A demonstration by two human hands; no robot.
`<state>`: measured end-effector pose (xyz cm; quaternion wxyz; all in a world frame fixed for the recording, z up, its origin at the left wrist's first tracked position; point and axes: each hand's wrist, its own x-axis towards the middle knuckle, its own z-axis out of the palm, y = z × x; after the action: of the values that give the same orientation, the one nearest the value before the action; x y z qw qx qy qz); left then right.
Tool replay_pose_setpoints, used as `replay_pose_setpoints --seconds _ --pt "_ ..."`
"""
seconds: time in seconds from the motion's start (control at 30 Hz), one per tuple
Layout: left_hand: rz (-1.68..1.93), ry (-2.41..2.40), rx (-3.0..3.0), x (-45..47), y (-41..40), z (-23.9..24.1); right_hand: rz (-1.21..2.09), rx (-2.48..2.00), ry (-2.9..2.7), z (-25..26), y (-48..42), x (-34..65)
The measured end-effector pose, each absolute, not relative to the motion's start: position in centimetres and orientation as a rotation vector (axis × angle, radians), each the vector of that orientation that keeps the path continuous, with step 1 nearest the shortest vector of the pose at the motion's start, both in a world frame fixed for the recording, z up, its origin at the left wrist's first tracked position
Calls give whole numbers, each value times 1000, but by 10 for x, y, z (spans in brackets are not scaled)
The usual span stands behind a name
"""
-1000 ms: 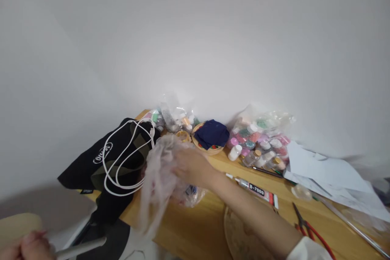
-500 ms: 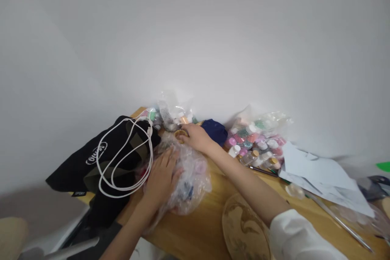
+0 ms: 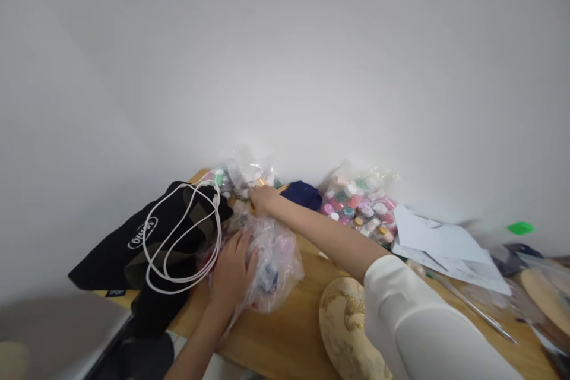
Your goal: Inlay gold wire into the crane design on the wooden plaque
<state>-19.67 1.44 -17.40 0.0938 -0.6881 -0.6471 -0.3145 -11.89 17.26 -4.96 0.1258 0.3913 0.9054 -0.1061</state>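
Note:
My left hand (image 3: 233,268) lies with its fingers spread on a crumpled clear plastic bag (image 3: 279,252), in which bluish and pinkish things show. Farther back, my right hand (image 3: 263,199) is curled down, with its fingertips hidden behind the back of the hand. A trace of yellow shows at its lower left edge; what it grips there is hidden. Just beyond it, another clear bag (image 3: 240,167) with small coloured items rests against the wall. A dark blue cloth-like thing (image 3: 303,195) lies right of my right wrist.
At left, a looped white cable (image 3: 157,267) lies over a black bag (image 3: 111,255). On the right are a bag of small coloured bottles (image 3: 356,199), white papers (image 3: 445,243) and a thin metal rod (image 3: 478,310). A patterned oval piece (image 3: 341,314) sits near my right sleeve on the wooden table (image 3: 285,338).
My right hand has closed in over the spot where a yellow ring-shaped thing showed. My left hand stays on the plastic bag. The view has shifted, and the right sleeve reaches farther in.

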Motion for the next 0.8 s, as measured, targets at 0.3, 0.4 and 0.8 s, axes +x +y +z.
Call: replay_pose_setpoints --seconds 0.3,0.4,0.8 --pt "-967 -1876 -1981 -194 22 -175 -524 1211 2783 6 177 -80" --pt "-999 -1838 -1958 -192 28 -174 -732 1208 2881 44 174 -49" --pt "-1455 -1639 -2051 -173 35 -55 -1629 712 3153 95 139 59"
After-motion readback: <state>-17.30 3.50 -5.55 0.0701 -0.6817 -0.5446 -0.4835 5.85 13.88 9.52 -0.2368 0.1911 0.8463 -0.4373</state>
